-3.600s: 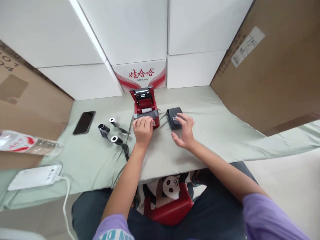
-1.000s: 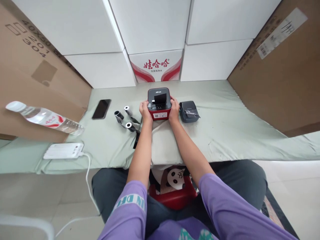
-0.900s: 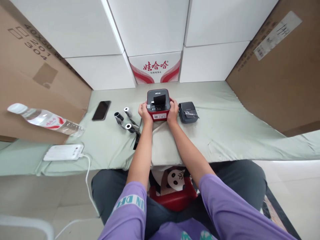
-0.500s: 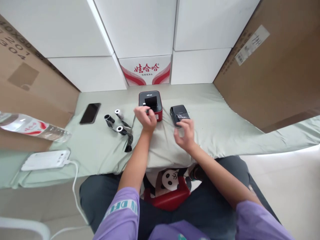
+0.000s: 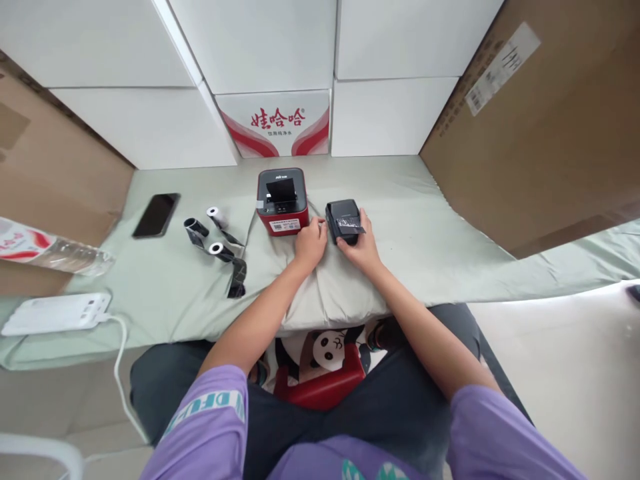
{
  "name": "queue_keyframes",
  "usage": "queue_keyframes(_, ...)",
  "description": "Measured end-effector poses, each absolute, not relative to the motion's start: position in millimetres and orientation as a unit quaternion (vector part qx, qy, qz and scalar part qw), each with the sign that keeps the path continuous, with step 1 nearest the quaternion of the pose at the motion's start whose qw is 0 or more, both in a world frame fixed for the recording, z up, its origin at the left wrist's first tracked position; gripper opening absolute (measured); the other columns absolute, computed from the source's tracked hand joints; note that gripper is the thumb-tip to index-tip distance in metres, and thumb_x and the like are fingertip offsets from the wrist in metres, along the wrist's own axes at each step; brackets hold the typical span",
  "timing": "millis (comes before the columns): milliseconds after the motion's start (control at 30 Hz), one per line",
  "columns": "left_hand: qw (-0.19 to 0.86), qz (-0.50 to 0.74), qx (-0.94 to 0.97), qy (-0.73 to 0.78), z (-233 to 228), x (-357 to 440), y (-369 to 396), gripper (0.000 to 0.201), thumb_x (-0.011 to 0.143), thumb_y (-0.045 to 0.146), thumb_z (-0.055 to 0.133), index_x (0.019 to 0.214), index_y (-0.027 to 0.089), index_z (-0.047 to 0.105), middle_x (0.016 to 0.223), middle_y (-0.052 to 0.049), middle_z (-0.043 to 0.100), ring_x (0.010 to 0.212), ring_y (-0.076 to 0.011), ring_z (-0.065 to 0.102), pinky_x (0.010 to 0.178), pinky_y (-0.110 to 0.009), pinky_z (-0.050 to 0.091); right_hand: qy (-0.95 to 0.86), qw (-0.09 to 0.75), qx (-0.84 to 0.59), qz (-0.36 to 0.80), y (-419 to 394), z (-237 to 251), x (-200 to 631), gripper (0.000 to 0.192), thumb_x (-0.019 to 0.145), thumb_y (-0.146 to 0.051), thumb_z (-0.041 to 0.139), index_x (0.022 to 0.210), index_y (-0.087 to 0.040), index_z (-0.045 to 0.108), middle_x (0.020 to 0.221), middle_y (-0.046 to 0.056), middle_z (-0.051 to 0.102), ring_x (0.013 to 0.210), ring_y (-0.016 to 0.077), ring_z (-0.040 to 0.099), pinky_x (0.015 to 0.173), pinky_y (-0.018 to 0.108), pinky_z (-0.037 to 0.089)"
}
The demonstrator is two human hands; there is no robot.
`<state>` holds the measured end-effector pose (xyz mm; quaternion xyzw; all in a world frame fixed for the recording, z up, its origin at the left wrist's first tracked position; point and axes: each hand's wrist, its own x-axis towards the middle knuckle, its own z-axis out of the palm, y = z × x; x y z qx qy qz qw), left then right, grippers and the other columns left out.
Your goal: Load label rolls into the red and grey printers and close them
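Observation:
A small black portable printer (image 5: pixel 342 212) lies on the cloth-covered surface, with a dark printed strip hanging out of its front. My right hand (image 5: pixel 361 247) grips it at the right side and front edge, thumb on the near edge. Just left of it rests my left hand (image 5: pixel 311 243), holding nothing visible, its fingers loosely bent and close to the printer's left side; whether they touch it I cannot tell. Behind that hand stands a red and black label printer (image 5: pixel 283 200) with a black strip rising from its slot.
Several rolls of black-and-white strip lie left, including a roll (image 5: pixel 220 251) with its tail unrolled. Farther left are a phone (image 5: pixel 157 215), a water bottle (image 5: pixel 65 255) and a white power bank (image 5: pixel 55 313) with a cable. White boxes (image 5: pixel 270 47) and a cardboard box (image 5: pixel 545 147) enclose the surface.
Both hands have lowered. My right hand has taken hold of the portable printer, and my left hand has moved from in front of the red printer to the gap beside the portable one.

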<state>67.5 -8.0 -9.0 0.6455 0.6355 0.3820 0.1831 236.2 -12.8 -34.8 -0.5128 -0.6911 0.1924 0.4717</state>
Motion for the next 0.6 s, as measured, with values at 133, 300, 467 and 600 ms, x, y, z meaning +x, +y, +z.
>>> queue_keyframes(133,0.161,0.345,0.652,0.656,-6.1,68.0,-8.0,0.036,0.098,0.030,0.055,0.128,0.025,0.074,0.083,-0.013,0.076,0.080,-0.0316,0.072,0.080,-0.038,0.049,-0.693,0.461,-0.520,0.192,-15.9,-32.1,235.6,0.111,0.076,-0.056,0.073,0.163,-0.014,0.018,0.163,0.027,0.034,0.157,0.0393,0.029,0.126,0.063,0.031)
queue_keyframes(300,0.166,0.336,0.657,0.654,-7.2,67.6,-11.7,0.040,0.093,0.024,0.059,0.128,0.027,0.078,0.082,-0.013,0.077,0.080,-0.0309,0.071,0.082,-0.038,0.049,-0.687,0.451,-0.532,0.204,-13.4,-34.4,235.0,0.115,0.073,-0.056,0.079,0.163,-0.017,0.019,0.163,0.026,0.036,0.156,0.0403,0.031,0.126,0.064,0.031)
queue_keyframes(467,0.189,0.362,0.650,0.641,-7.2,66.8,-14.6,0.038,0.088,0.020,0.066,0.121,0.028,0.081,0.079,-0.012,0.076,0.082,-0.0316,0.071,0.085,-0.039,0.050,-0.663,0.443,-0.565,0.212,-12.6,-33.0,233.1,0.118,0.068,-0.055,0.086,0.161,-0.016,0.025,0.159,0.027,0.041,0.153,0.0414,0.036,0.123,0.062,0.036)
queue_keyframes(600,0.180,0.294,0.669,0.658,3.7,66.4,-16.8,0.043,0.091,0.022,0.062,0.131,0.028,0.076,0.089,-0.012,0.079,0.093,-0.0306,0.072,0.088,-0.037,0.050,-0.669,0.442,-0.564,0.194,-12.4,-30.4,233.0,0.107,0.069,-0.051,0.086,0.156,-0.017,0.033,0.153,0.025,0.049,0.148,0.0402,0.044,0.121,0.061,0.040)
